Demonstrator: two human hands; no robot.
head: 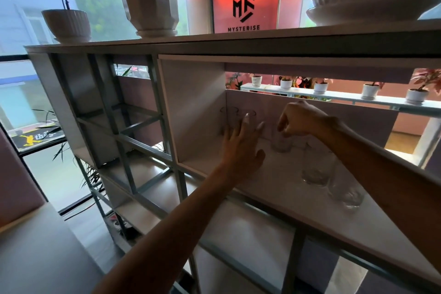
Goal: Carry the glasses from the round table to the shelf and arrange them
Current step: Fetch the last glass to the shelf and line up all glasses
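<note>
Both my arms reach into a white shelf compartment [274,193]. My right hand [301,118] is closed from above around the rim of a clear glass [281,143] standing on the shelf board. My left hand [241,148] is spread with fingers apart, right in front of two clear glasses [229,114] at the compartment's back left corner; whether it touches them I cannot tell. Two more clear glasses [317,169] stand to the right under my right forearm, the nearer one [350,196] close to the front edge. The round table is out of view.
White plant pots [149,0] and a red sign [245,5] stand on the shelf top. A grey metal lattice frame [133,141] adjoins the compartment on the left. Small potted plants [368,90] line a ledge behind. A lower board [358,258] runs below.
</note>
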